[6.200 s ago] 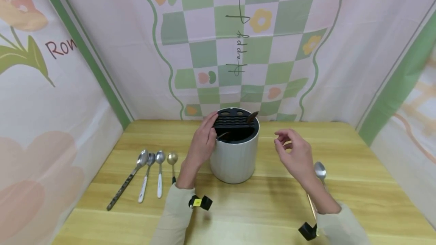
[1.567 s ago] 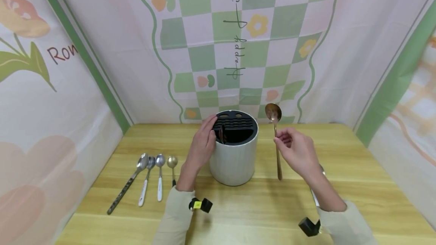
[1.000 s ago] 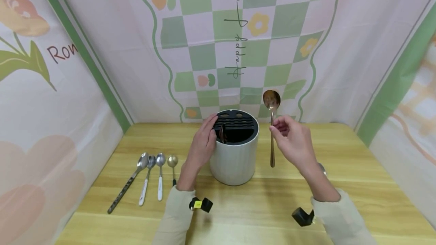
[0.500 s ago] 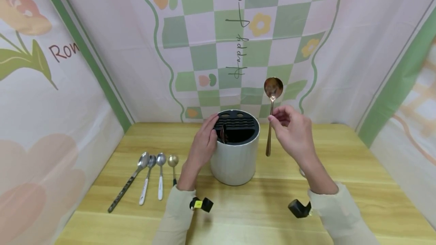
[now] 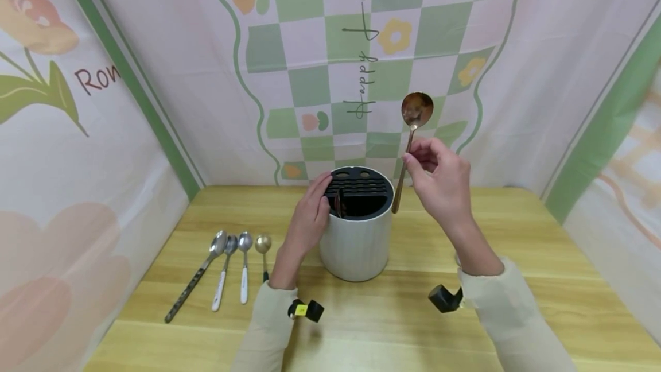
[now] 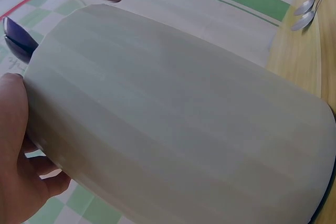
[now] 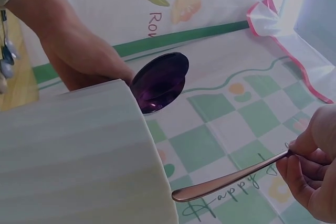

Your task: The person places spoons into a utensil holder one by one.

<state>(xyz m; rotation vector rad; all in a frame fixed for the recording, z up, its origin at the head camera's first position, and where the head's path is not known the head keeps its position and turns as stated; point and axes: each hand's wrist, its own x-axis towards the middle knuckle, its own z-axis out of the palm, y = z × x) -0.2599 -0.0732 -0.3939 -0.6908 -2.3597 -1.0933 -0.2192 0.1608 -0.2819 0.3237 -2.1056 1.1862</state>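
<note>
A white ribbed utensil holder (image 5: 356,251) with a black slotted insert (image 5: 356,185) stands mid-table. My left hand (image 5: 307,220) grips its left side, fingertips at the rim and thumb toward the front. Dark purple spoon bowls (image 7: 160,82) stick up over the rim beside that hand. In my right hand (image 5: 439,182), thumb and fingers pinch a copper-coloured spoon (image 5: 417,111) by its handle, bowl up. The handle's end (image 7: 194,192) slants down to the holder's right rim, overlapping it in the right wrist view.
Left of the holder, a long spoon with a dark patterned handle (image 5: 186,291), two white-handled spoons (image 5: 244,286) and a gold-bowled spoon (image 5: 263,244) lie in a row. Silver spoons (image 6: 304,20) lie on the table to the right, mostly hidden by my right forearm in the head view.
My right hand, empty at first, now holds the copper-coloured spoon and has lifted it up and leftward to the holder's rim. The spoons in the holder have shifted; my left hand stays put.
</note>
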